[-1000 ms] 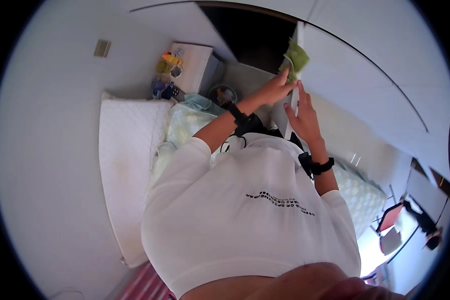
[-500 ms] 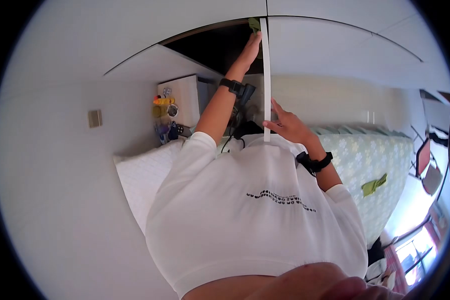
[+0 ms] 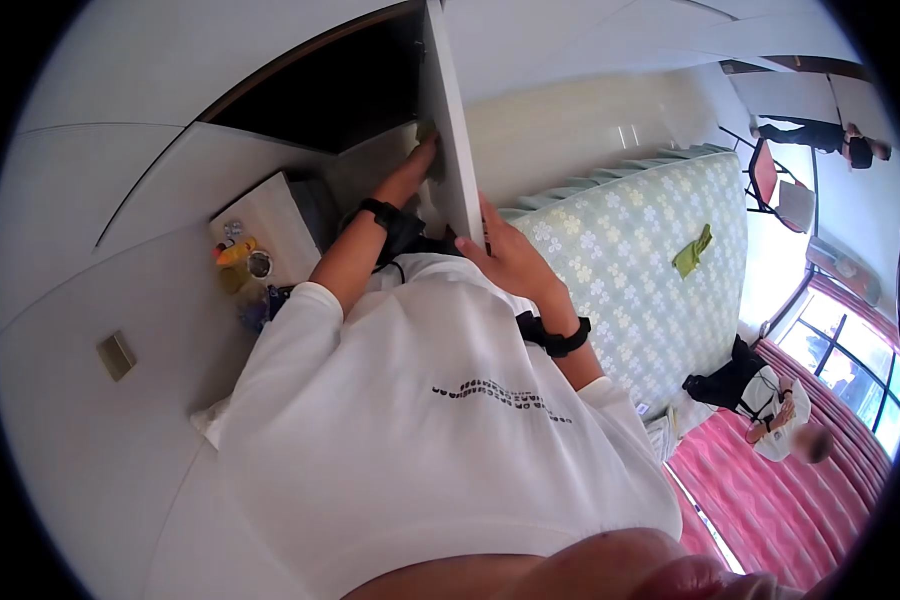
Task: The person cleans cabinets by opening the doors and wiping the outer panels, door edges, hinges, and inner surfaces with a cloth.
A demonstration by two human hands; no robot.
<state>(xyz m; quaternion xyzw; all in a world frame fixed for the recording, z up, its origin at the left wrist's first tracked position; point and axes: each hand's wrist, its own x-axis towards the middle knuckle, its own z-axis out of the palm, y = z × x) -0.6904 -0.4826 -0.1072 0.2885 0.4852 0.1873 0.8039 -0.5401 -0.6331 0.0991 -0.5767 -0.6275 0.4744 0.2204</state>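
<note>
A white cabinet door stands swung out in front of me, seen nearly edge-on. My left hand is on the door's inner face, closed on a green cloth that shows only in part past the fingers. My right hand grips the door's near edge, thumb on one side and fingers on the other. Behind the door lies the dark cabinet interior. Both wrists wear black straps with small devices.
A bed with a flowered cover is to the right, with another green cloth on it. A bedside table holding small items stands left. Two other people, a chair and pink curtains are farther right.
My left hand has slid the green cloth from the door's far top down along its inner face, nearer to me. My view has turned, and the right hand stays on the edge.
</note>
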